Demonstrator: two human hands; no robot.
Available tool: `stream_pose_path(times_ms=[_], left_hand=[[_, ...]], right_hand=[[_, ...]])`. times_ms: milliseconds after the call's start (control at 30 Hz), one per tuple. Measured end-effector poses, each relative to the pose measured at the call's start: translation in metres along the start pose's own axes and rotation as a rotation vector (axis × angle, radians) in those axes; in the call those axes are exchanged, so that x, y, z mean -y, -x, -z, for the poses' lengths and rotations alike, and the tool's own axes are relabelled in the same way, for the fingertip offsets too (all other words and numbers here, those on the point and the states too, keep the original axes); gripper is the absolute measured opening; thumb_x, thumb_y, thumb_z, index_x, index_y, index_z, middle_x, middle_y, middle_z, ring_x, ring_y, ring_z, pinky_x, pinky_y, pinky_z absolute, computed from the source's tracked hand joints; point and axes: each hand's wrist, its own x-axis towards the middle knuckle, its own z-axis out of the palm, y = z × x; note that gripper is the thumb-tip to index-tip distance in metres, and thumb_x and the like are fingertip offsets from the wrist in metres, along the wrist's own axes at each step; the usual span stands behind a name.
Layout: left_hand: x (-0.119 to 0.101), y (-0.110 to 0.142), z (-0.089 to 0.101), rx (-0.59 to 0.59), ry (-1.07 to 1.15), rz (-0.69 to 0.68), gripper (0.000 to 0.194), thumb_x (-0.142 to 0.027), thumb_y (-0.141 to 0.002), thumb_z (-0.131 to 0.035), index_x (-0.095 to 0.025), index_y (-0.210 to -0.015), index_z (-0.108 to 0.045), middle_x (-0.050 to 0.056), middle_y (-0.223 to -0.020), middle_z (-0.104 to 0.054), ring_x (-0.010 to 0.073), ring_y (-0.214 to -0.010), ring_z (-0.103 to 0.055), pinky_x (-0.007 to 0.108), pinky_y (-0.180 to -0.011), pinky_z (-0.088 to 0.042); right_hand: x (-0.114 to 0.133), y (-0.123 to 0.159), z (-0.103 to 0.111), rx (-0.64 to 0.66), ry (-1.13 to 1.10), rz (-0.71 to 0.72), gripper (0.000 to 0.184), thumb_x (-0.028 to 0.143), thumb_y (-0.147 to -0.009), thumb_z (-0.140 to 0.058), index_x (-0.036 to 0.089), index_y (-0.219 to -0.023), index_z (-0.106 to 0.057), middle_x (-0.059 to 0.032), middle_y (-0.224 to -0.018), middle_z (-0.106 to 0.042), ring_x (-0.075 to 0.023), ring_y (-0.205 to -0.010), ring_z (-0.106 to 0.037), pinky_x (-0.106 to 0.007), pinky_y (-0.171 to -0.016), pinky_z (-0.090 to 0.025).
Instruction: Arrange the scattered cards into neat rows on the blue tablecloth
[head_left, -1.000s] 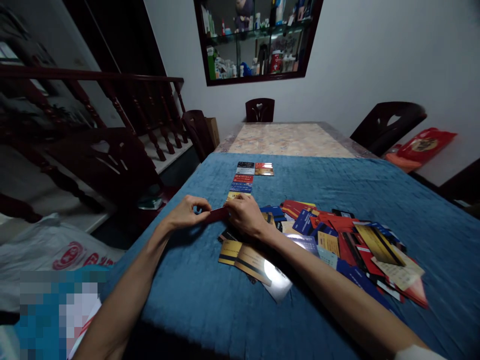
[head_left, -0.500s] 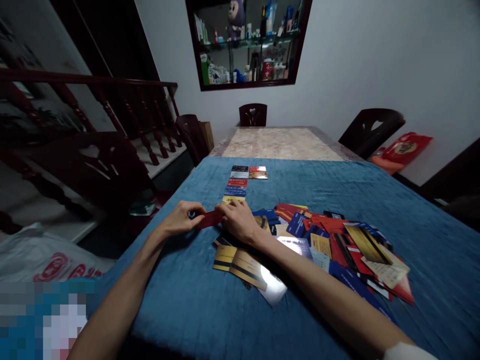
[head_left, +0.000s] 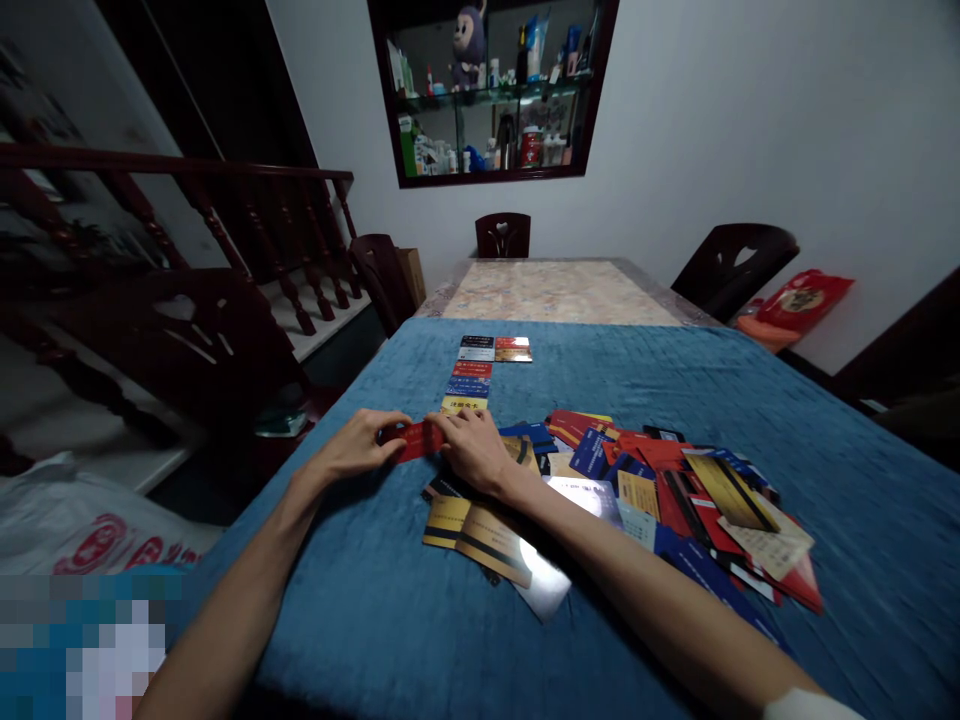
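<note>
A red card (head_left: 420,441) is stretched between my two hands, a little above the blue cloth. My left hand (head_left: 362,441) pinches its left end between thumb and fingers. At its right end my right hand (head_left: 472,446) closes on it, fingers bent. Just beyond the right hand, a column of cards runs away from me: a yellow card (head_left: 465,404), a blue card (head_left: 469,386), a red one (head_left: 472,369) and a black-and-white one (head_left: 477,348). Beside the farthest lies a red-and-gold card (head_left: 514,349). Gold cards (head_left: 495,545) lie under and in front of my right wrist.
A loose heap of mixed cards (head_left: 675,490) spreads to the right, partly under my right forearm. The blue cloth (head_left: 360,590) covers the near part of the table; bare patterned tabletop (head_left: 540,288) shows beyond. Dark wooden chairs (head_left: 504,235) stand around it.
The red card has tilted, so its broad face now shows instead of its thin edge. Both hands keep their hold. The camera view has shifted slightly.
</note>
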Motion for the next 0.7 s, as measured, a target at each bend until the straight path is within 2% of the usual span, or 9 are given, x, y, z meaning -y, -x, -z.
stream_pose_path(times_ms=[400,700], left_hand=[[0.0007,-0.0023,0.0001,-0.032,0.085,0.013,0.032,-0.031,-0.084,-0.053,-0.017,-0.103,-0.074,0.005,-0.101,-0.078,0.0209,-0.090,-0.069,0.029,-0.083,-0.052],[0.0086,-0.0027,-0.0026,-0.077,0.093,-0.020,0.031,-0.028,-0.084,-0.054,-0.018,-0.105,-0.074,0.007,-0.104,-0.078,0.0215,-0.093,-0.070,0.032,-0.085,-0.054]], right_hand=[[0.0027,0.0013,0.0053,-0.055,0.059,0.005,0.045,0.023,-0.093,-0.055,0.020,-0.138,-0.047,-0.0108,-0.124,-0.066,-0.0268,-0.112,-0.054,-0.041,-0.091,-0.036],[0.0027,0.0017,0.0049,-0.113,0.120,0.030,0.043,0.019,-0.094,-0.050,0.018,-0.137,-0.047,-0.0131,-0.118,-0.066,-0.0265,-0.107,-0.055,-0.040,-0.088,-0.036]])
